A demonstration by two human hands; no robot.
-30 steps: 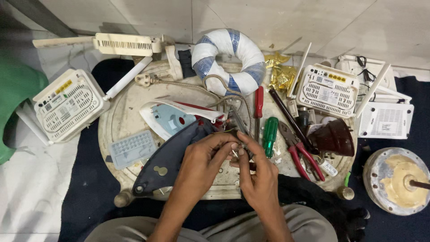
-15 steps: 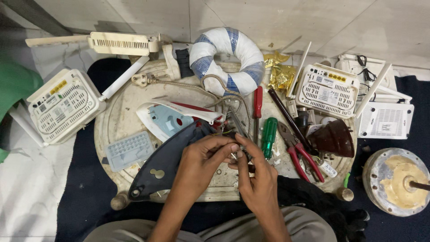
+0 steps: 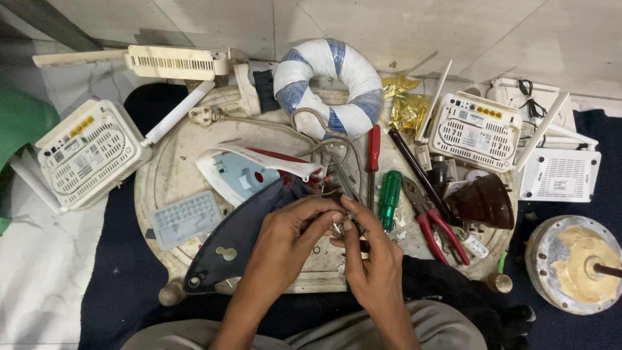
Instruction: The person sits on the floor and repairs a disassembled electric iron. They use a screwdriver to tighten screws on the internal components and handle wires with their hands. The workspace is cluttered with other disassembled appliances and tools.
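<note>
My left hand and my right hand meet over a round white board, fingertips pinched together on a small metal part that is mostly hidden. Just left of the hands lies a dark blue iron soleplate cover, and behind it the white, light blue and red iron body. A braided cord runs from the iron toward a plug at the board's far left.
A green-handled screwdriver, a red-handled screwdriver and red-handled pliers lie right of the hands. White routers flank the board. A blue-and-white wrapped ring sits behind, a round motor part at right.
The view shifted slightly. Both hands stay pinched on the small part, with only small finger movements.
</note>
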